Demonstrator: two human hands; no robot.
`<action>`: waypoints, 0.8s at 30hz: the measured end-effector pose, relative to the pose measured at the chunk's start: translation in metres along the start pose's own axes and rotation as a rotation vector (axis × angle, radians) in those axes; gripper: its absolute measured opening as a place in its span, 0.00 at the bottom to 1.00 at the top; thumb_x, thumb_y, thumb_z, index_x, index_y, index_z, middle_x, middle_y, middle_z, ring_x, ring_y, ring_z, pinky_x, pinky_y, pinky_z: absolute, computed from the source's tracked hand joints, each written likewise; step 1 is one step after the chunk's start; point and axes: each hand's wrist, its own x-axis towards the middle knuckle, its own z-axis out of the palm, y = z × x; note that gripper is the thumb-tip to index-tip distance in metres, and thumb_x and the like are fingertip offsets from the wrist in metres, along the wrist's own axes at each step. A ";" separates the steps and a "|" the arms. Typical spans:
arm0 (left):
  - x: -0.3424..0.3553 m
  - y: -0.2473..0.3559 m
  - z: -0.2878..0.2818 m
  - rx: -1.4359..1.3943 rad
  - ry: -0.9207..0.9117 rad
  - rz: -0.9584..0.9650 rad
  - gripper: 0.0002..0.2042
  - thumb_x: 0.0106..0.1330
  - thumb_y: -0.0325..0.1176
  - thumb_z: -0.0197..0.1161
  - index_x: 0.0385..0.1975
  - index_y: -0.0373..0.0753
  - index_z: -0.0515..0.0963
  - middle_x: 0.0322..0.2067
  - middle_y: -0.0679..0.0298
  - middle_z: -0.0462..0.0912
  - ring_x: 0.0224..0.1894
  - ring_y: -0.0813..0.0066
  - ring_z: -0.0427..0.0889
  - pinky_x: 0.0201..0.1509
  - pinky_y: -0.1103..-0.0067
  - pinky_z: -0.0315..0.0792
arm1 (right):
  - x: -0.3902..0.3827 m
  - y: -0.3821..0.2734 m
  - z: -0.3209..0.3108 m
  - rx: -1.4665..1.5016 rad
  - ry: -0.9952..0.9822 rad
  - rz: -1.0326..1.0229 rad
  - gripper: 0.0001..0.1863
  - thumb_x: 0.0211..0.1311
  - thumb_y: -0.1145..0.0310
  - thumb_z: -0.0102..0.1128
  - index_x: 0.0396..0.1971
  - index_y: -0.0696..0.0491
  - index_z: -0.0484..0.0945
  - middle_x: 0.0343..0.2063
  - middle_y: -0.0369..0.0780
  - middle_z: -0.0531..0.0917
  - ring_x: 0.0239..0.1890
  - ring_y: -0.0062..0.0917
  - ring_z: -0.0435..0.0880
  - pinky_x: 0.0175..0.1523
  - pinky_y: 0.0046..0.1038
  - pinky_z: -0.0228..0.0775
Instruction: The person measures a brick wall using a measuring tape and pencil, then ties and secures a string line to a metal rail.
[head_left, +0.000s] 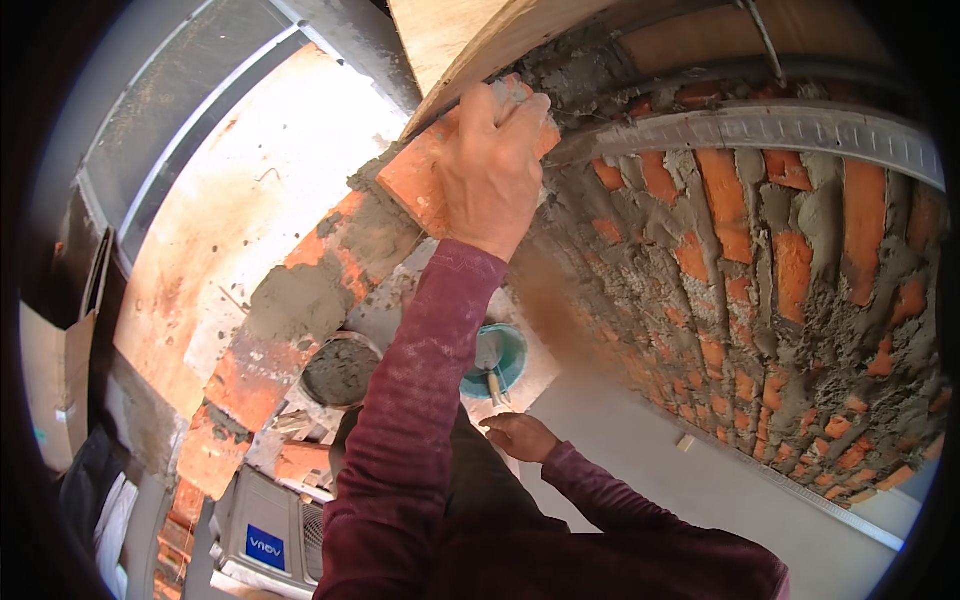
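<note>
My left hand (490, 170) is closed over an orange brick (412, 188), its fingers curled around the far edge. The brick lies at the end of a low brick wall, against grey mortar (380, 232) and beside a wooden board (450, 40). Lower down, my right hand (522, 437) is just below the wooden handle of a trowel (494, 388), fingers partly stretched and seemingly apart from it. The trowel leans in a teal bucket (512, 352). A round bucket of grey mortar (342, 370) stands left of my left forearm.
A rough brick wall (740, 290) smeared with mortar rises on the right, with a metal strip (780, 128) across it. Bricks with mortar (255, 375) run down the left side, next to a pale wooden sheet (215, 255). An air-conditioner unit (262, 520) and a cardboard box (55, 385) stand lower left.
</note>
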 end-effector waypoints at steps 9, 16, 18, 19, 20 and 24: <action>0.007 -0.009 0.014 -0.013 0.037 0.005 0.10 0.50 0.20 0.66 0.34 0.37 0.83 0.33 0.61 0.74 0.31 0.66 0.82 0.32 0.74 0.79 | 0.020 0.004 -0.029 0.000 0.028 0.027 0.16 0.65 0.62 0.57 0.48 0.55 0.80 0.40 0.48 0.84 0.44 0.41 0.83 0.50 0.38 0.74; 0.004 -0.007 0.017 -0.013 0.021 -0.020 0.12 0.47 0.20 0.66 0.34 0.37 0.82 0.33 0.61 0.74 0.31 0.65 0.82 0.31 0.75 0.80 | 0.029 -0.003 -0.047 -0.001 -0.008 0.092 0.17 0.65 0.61 0.57 0.49 0.56 0.78 0.37 0.48 0.85 0.41 0.40 0.83 0.48 0.38 0.74; 0.003 -0.008 0.021 -0.020 0.030 -0.019 0.12 0.48 0.20 0.66 0.34 0.37 0.82 0.34 0.61 0.74 0.31 0.64 0.82 0.31 0.74 0.80 | 0.029 -0.005 -0.049 0.000 -0.006 0.080 0.17 0.65 0.61 0.57 0.49 0.56 0.78 0.37 0.48 0.85 0.41 0.40 0.83 0.48 0.38 0.74; 0.003 -0.012 0.023 -0.031 0.036 -0.012 0.12 0.48 0.20 0.66 0.34 0.37 0.82 0.34 0.61 0.73 0.32 0.64 0.82 0.31 0.74 0.80 | 0.029 -0.005 -0.049 0.002 -0.005 0.074 0.17 0.65 0.61 0.57 0.49 0.56 0.78 0.37 0.47 0.85 0.41 0.40 0.83 0.48 0.38 0.74; 0.003 -0.013 0.024 -0.042 0.041 -0.006 0.12 0.49 0.20 0.66 0.34 0.37 0.81 0.34 0.61 0.73 0.32 0.64 0.82 0.31 0.74 0.80 | 0.028 -0.003 -0.048 -0.004 0.012 0.058 0.17 0.65 0.62 0.57 0.49 0.56 0.78 0.37 0.47 0.85 0.41 0.40 0.83 0.48 0.37 0.74; 0.005 -0.006 0.023 -0.083 -0.022 -0.128 0.11 0.56 0.20 0.58 0.36 0.40 0.82 0.31 0.60 0.74 0.36 0.57 0.81 0.39 0.70 0.75 | 0.028 0.001 -0.045 0.008 0.013 0.074 0.17 0.65 0.62 0.58 0.49 0.56 0.78 0.37 0.46 0.85 0.41 0.40 0.83 0.48 0.37 0.75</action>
